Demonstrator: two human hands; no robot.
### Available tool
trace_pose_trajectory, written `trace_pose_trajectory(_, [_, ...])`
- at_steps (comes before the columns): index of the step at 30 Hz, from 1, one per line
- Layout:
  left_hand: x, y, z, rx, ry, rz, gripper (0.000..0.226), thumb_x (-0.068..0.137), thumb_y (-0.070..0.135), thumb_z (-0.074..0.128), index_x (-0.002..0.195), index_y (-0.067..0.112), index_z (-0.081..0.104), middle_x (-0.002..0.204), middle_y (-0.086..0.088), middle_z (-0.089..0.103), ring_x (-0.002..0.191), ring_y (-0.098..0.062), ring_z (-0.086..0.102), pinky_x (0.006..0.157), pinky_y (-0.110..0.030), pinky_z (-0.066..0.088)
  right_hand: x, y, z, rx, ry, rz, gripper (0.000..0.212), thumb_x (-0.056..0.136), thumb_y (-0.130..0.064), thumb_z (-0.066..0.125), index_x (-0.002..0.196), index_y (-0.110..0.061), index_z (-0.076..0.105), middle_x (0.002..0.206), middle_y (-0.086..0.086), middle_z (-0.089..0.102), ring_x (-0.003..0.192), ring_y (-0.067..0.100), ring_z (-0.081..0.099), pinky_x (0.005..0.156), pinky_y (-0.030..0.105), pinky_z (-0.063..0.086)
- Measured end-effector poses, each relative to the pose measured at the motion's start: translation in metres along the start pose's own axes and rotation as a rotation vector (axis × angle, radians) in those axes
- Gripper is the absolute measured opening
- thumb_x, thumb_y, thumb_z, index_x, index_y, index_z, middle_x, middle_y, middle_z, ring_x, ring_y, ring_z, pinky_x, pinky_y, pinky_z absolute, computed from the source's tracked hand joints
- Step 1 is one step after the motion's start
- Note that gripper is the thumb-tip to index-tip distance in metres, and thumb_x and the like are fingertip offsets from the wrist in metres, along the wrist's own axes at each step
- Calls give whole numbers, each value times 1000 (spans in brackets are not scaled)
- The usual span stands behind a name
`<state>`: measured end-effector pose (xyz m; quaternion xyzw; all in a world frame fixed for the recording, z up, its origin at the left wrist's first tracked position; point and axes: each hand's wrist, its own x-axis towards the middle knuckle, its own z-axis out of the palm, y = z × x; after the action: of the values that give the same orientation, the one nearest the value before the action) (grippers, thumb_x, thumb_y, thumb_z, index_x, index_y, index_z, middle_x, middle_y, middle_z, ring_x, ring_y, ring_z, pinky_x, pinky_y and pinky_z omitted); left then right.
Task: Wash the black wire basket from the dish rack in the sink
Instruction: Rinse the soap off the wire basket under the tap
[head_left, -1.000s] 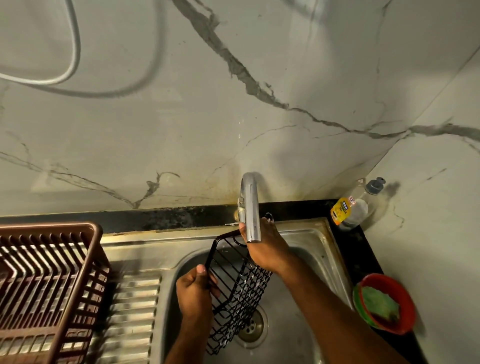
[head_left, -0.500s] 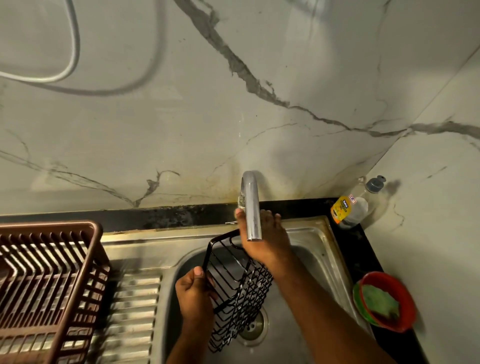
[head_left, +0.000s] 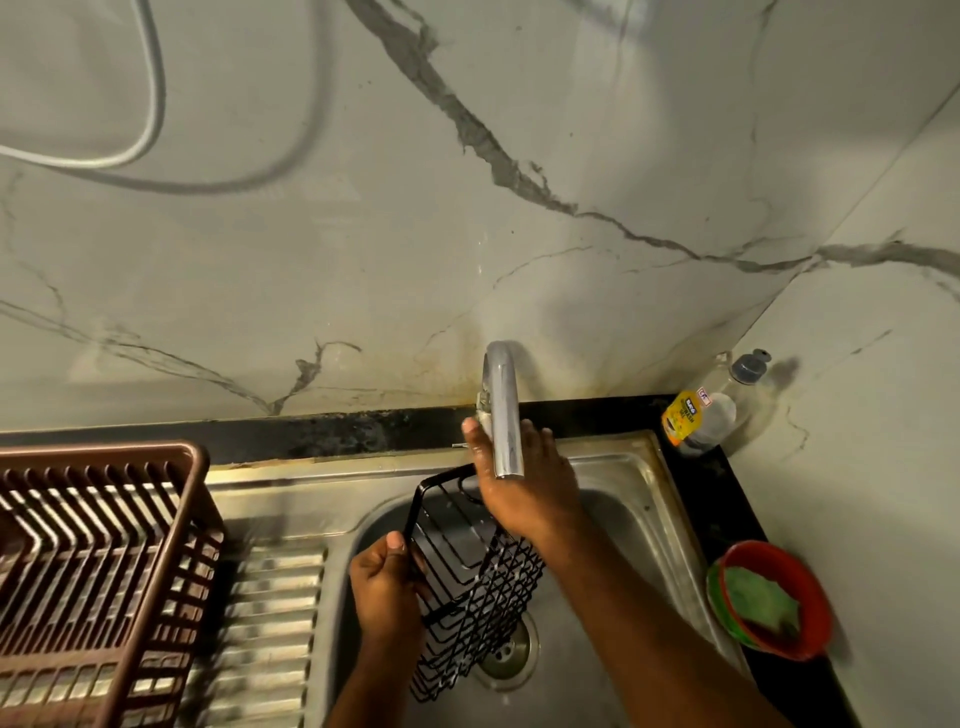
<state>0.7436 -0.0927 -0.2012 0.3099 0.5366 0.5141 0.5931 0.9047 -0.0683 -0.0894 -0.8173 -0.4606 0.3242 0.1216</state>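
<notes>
A person is standing at a steel sink (head_left: 613, 467), seen from above. The left hand (head_left: 387, 587) is gripping the rim of a black wire basket (head_left: 467, 571), fingers curled round the wire at the basket's 9 o'clock side. The basket is hanging tilted inside the sink bowl, its open mouth turned toward the left hand and its lower end near the drain (head_left: 506, 652).

The right hand (head_left: 524, 478) is reaching over the basket's top corner toward the base of the tap (head_left: 501, 410), at 12 o'clock from the basket. Its fingers are lying fairly straight behind the spout; whether they are holding a handle cannot be told. No water stream is showing.

The basket looks light and stiff, a thin coated wire grid that probably will not bend under a grip. Wet, the wires will likely be slippery, so the thicker rim seems the best hold.

Room looks tight: the spout is hanging right above the basket, and the bowl walls are close at 3 and 9 o'clock. A brown rack (head_left: 98, 566) is sitting well apart at 9 o'clock. A soap bottle (head_left: 698, 415) is at 2 o'clock, and a red bowl (head_left: 810, 587) holding a green scrubber (head_left: 761, 603) is at 3 o'clock.
</notes>
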Motion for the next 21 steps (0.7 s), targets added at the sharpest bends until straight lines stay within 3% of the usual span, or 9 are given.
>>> trace_pose_trajectory(3, [-4, 4, -11, -76, 3, -95, 65, 74, 61, 78, 86, -1, 65, 81, -27, 59, 70, -36, 52, 66, -46, 45, 27, 29, -10, 93, -63, -25, 52, 105, -37, 45, 151, -12, 37, 142, 17, 52, 133, 33, 50, 111, 48, 42])
trace_pose_trajectory(4, [-7, 13, -10, -119, 25, -96, 64, 77, 61, 76, 89, -1, 65, 77, -25, 60, 67, -33, 55, 61, -43, 49, 28, 35, -14, 202, -161, -19, 49, 107, -40, 41, 149, -15, 43, 136, 14, 59, 126, 28, 56, 108, 46, 44])
trace_pose_trajectory(6, [-9, 23, -5, -198, -34, -115, 44, 102, 36, 51, 81, 3, 69, 60, -13, 64, 47, -23, 59, 43, -29, 52, 17, 38, -15, 525, -320, -70, 50, 106, -52, 32, 134, -21, 59, 119, 8, 70, 109, 18, 66, 104, 40, 45])
trace_pose_trajectory(8, [-8, 30, -1, -206, -120, -163, 59, 108, 16, 34, 62, 11, 72, 50, -3, 58, 36, -12, 54, 34, -22, 45, 13, 42, -12, 797, -330, -74, 53, 104, -54, 38, 117, -12, 68, 94, 12, 73, 83, 15, 68, 87, 30, 51])
trace_pose_trajectory(11, [-2, 32, -2, -159, -145, -132, 42, 98, 36, 53, 70, 6, 63, 58, -9, 54, 42, -12, 51, 41, -24, 44, 12, 44, -6, 930, -220, -96, 46, 102, -42, 49, 116, -4, 69, 64, 0, 59, 58, 7, 50, 61, 22, 42])
trace_pose_trajectory(13, [2, 38, -3, -46, -217, -38, 45, 98, 46, 53, 82, 5, 62, 68, -10, 62, 57, -16, 59, 58, -33, 47, 14, 44, -5, 907, -176, -95, 37, 103, -34, 48, 117, -8, 71, 70, -7, 65, 60, 4, 56, 59, 19, 42])
trace_pose_trajectory(15, [10, 50, 2, 16, -265, 8, 47, 105, 38, 40, 82, 9, 70, 72, -8, 69, 66, -17, 64, 68, -35, 49, 11, 40, -4, 845, -154, -112, 32, 105, -26, 48, 117, -8, 71, 85, -5, 71, 70, 0, 65, 61, 13, 48])
trace_pose_trajectory(17, [13, 70, 10, 170, -374, 2, 46, 106, 36, 44, 81, 13, 75, 77, -11, 73, 71, -20, 68, 76, -34, 53, 10, 36, -3, 794, -126, -120, 28, 105, -22, 48, 114, -11, 72, 91, -2, 72, 81, 0, 69, 67, 12, 50])
trace_pose_trajectory(21, [23, 92, 21, 668, -379, -49, 37, 104, 39, 53, 89, 14, 76, 82, -1, 79, 72, -7, 73, 74, -25, 51, 15, 34, -3, 723, -70, -117, 25, 104, -25, 50, 94, -25, 73, 101, 13, 74, 101, 29, 68, 93, 42, 54])
